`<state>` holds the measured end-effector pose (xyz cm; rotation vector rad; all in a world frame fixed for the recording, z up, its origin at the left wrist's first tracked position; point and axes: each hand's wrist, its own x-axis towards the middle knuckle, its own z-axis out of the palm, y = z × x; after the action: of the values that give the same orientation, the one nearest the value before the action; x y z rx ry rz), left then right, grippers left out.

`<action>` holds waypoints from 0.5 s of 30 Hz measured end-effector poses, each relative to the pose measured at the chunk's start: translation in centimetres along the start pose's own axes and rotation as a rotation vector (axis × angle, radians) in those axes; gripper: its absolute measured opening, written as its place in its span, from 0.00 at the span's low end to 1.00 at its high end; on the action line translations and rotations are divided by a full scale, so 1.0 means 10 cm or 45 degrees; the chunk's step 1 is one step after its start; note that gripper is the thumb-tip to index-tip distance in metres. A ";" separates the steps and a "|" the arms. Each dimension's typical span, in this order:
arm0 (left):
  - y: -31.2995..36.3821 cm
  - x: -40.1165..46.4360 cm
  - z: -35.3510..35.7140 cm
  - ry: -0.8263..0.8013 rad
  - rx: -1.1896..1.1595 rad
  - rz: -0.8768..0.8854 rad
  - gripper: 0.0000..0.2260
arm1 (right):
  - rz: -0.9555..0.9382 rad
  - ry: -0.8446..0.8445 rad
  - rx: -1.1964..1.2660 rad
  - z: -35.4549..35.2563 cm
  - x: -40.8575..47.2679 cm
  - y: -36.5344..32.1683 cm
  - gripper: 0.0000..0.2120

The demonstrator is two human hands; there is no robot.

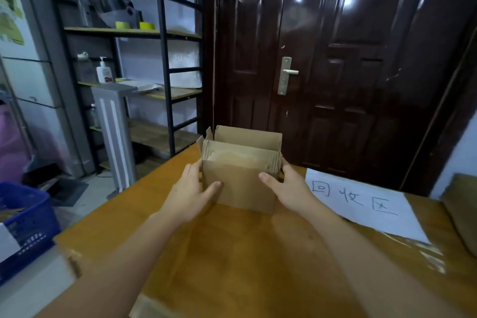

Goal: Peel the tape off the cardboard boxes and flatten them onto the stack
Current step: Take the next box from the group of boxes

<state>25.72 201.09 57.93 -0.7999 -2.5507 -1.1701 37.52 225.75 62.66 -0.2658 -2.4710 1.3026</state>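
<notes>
Two hands, left point(189, 192) and right point(289, 187), hold the box point(240, 183) sides; it looks light and bendy, tape point(232, 159) on top.

Dim, door point(348, 59) glare, edges warped

A small brown cardboard box point(240, 175) stands upright on the wooden table, clasped between both hands' fingers. Its far flaps stand open; the near flap is folded inward, with glossy clear tape point(232, 159) across it, just above the thumbs.
</notes>
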 end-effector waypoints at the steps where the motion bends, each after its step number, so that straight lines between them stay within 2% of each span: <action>1: 0.10 -0.12 0.05 0.011 -0.008 0.006 0.39 | 0.021 0.024 0.005 -0.07 -0.15 0.04 0.36; 5: 0.52 -0.53 0.26 0.038 -0.032 0.097 0.36 | 0.069 0.133 -0.052 -0.39 -0.69 0.22 0.34; 15: 1.54 -1.19 0.89 -0.080 -0.140 0.268 0.29 | 0.171 0.366 -0.261 -1.46 -1.80 0.68 0.29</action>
<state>44.47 211.46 56.91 -1.1170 -2.3947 -1.2426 59.72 235.09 61.08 -0.6322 -2.3695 0.9781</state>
